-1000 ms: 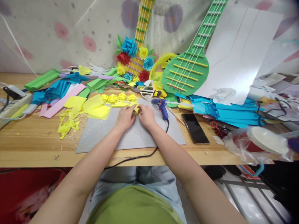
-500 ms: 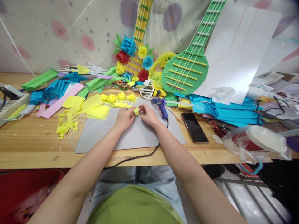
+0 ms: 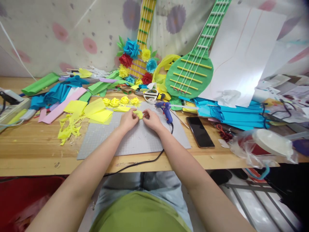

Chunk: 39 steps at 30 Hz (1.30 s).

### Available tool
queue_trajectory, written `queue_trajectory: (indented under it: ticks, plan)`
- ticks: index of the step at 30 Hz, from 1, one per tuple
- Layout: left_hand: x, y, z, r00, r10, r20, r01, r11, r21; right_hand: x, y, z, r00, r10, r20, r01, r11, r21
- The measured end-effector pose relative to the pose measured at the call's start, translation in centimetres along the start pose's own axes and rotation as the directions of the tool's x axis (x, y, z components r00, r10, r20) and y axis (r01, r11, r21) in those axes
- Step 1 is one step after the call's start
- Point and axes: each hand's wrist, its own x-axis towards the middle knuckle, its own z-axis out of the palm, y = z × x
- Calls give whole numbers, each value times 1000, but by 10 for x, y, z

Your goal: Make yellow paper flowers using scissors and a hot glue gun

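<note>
A small piece of yellow crepe paper [image 3: 139, 114] is pinched between my two hands above the grey cutting mat [image 3: 135, 141]. My left hand [image 3: 129, 120] grips its left side with bent fingers. On the other side my right hand [image 3: 151, 120] pinches the right edge. Behind my left hand lies a folded yellow strip [image 3: 121, 109]. Several yellow paper flowers [image 3: 115, 102] stand in a row at the mat's far edge. A blue glue gun [image 3: 166, 111] lies just right of my right hand, its black cord running to the table's front edge.
Yellow sheets [image 3: 98, 111] and scraps [image 3: 70, 127] lie at left. White-handled scissors [image 3: 151, 96] rest behind the mat. A phone [image 3: 200, 132] and a bagged cup [image 3: 263, 145] are on the right. A green paper lute shape [image 3: 190, 75] and a flowered yellow one [image 3: 142, 38] lean at the back.
The yellow piece between my fingers now shows more openly, as a small flat patch. My hands have shifted only slightly. The glue gun stays in place on the mat.
</note>
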Motion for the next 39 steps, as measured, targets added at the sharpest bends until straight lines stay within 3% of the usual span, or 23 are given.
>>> queue_trajectory:
  ticks: [9, 20, 26, 32, 39]
  plan:
    - [-8, 11, 4, 989, -50, -137, 64, 993, 96, 3, -3, 13, 994, 70, -81, -79, 991, -104]
    - [-6, 12, 4, 983, -121, -139, 132, 989, 67, 3, -8, 14, 993, 69, -92, -85, 980, -177]
    - [-6, 12, 4, 983, -113, -143, 128, 987, 100, 3, -8, 15, 995, 51, -90, -69, 976, -207]
    - [-10, 15, 2, 997, -2, -73, 23, 959, 281, 1, -9, 15, 996, 17, -87, -40, 963, -266]
    - [-11, 13, 3, 994, 12, -108, 22, 951, 307, 1, -6, 17, 998, -32, -60, 12, 951, -310]
